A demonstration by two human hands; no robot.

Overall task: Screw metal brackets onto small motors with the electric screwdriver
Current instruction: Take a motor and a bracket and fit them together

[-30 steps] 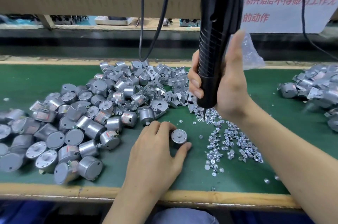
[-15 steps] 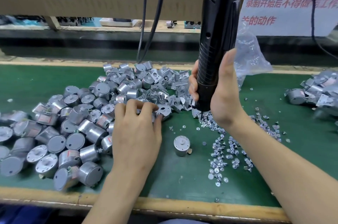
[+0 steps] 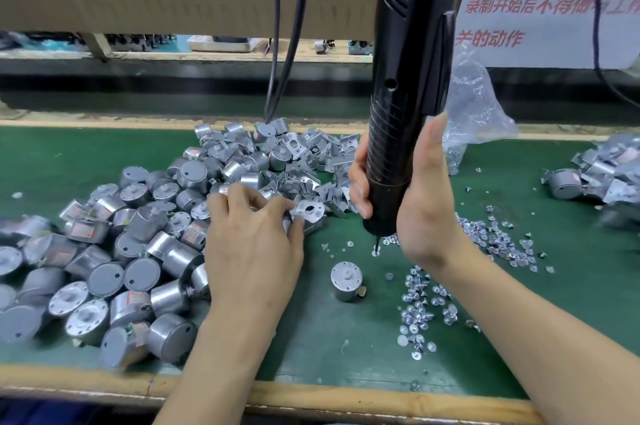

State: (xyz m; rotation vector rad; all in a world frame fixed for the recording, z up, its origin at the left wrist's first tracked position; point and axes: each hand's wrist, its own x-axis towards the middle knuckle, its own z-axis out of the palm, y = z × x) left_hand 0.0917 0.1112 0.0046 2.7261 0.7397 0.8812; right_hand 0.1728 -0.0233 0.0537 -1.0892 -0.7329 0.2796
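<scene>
Bracket [image 3: 310,211] is sought by the curled left hand [image 3: 252,244], grasp unclear; electric screwdriver [image 3: 398,147] is clasped upright by the right hand [image 3: 426,202], ready for the lone motor [image 3: 346,280].

Right of the left hand [image 3: 252,251] the counter [image 3: 311,338] lies open around a lone motor [image 3: 346,280] — heaped motors [image 3: 138,272] block its left, brackets [image 3: 311,178] crowd ahead, the right hand [image 3: 426,209] with its upright screwdriver [image 3: 405,95] and screws [image 3: 422,303] bound the gap

Black screwdriver [image 3: 408,78] held upright, tip just above mat. Lone silver motor [image 3: 346,280] stands shaft-up. Bracket [image 3: 310,211] at pile edge.
</scene>
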